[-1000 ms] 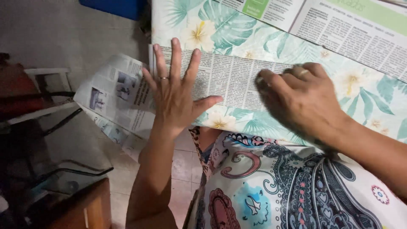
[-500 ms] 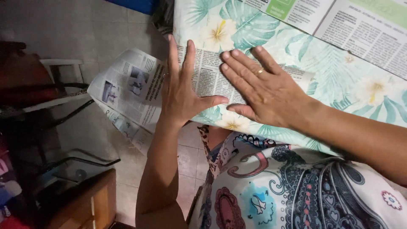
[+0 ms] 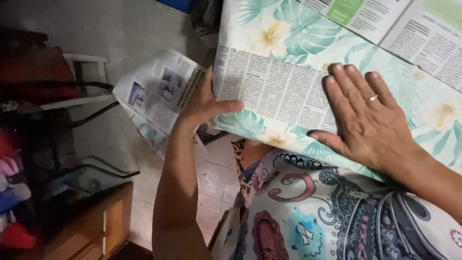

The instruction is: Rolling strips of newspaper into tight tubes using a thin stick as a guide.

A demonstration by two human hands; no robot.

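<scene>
- Folding a newspaper sheet (image 3: 269, 91) over the edge of the bench (image 3: 284, 38), which wears a leaf-print cloth; that looks like the step in hand.
- Right hand (image 3: 368, 120), wearing 1 ring, lies flat on the sheet, fingers slightly spread, pinning it to the bench.
- Left hand (image 3: 204, 103) grips the sheet at the bench's left edge, thumb on top, the other fingers hidden behind.
- The overhang (image 3: 159, 96) droops past that edge.
- Next, probably, a firm crease along the edge.
</scene>
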